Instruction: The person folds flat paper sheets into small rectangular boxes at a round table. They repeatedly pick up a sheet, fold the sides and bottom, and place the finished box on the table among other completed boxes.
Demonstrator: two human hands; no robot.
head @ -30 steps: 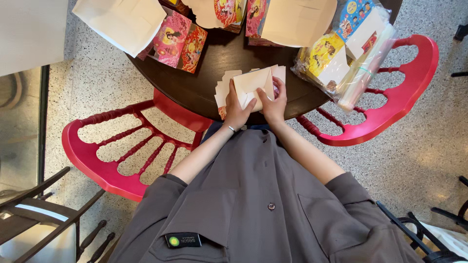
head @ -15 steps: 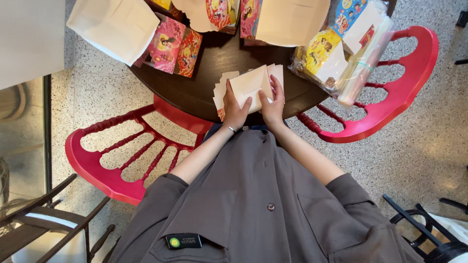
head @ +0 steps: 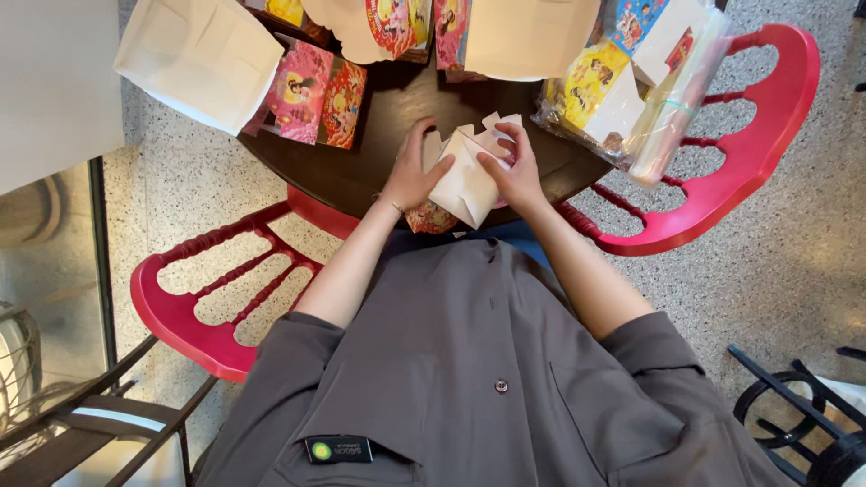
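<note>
A white cardboard box blank (head: 465, 176), partly folded into shape, is tilted over the near edge of a dark round table (head: 374, 104). My left hand (head: 412, 171) grips its left side. My right hand (head: 512, 167) holds its right side and upper flaps. Just below the blank, a colourful printed piece (head: 428, 217) shows at the table's edge under my left wrist.
Pink and red printed cartons (head: 316, 90), white flat blanks (head: 200, 59) and a clear bag of printed boxes (head: 631, 86) crowd the table. A red chair (head: 722, 180) stands on the right, another red chair (head: 194, 298) on the left, and dark chair frames (head: 90, 424) at both lower corners.
The flat blank held up in both hands has been folded open into a box shape and turned at an angle. Both hands now sit lower, at the table's near edge.
</note>
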